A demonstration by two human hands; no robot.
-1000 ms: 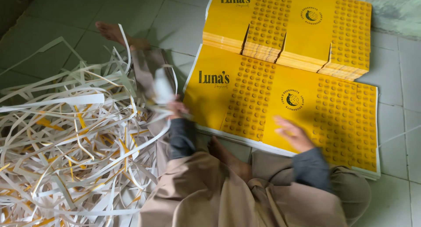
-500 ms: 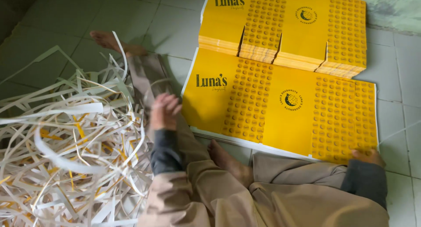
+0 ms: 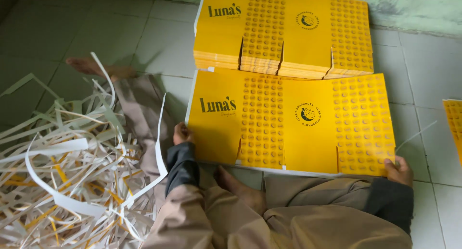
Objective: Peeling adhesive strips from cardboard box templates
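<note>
A stack of flat yellow printed cardboard sheets (image 3: 288, 121) lies on the tiled floor in front of me. My left hand (image 3: 182, 133) grips its near left edge. At the near right corner my right hand (image 3: 399, 170) holds the same stack. Behind it sits a taller pile of the same yellow sheets (image 3: 284, 32), with stepped cut edges. I sit on the floor with one leg stretched out to the left and a bare foot (image 3: 236, 184) tucked just under the near stack.
A big heap of white and yellow paper trimmings (image 3: 62, 172) covers the floor at my left. Another yellow sheet (image 3: 455, 126) pokes in at the right edge. A greenish wall (image 3: 414, 8) runs along the back.
My left hand dropped a white strip at the trimmings heap and came over to the stack's left edge. My right hand slid from the sheet's middle to its near right corner.
</note>
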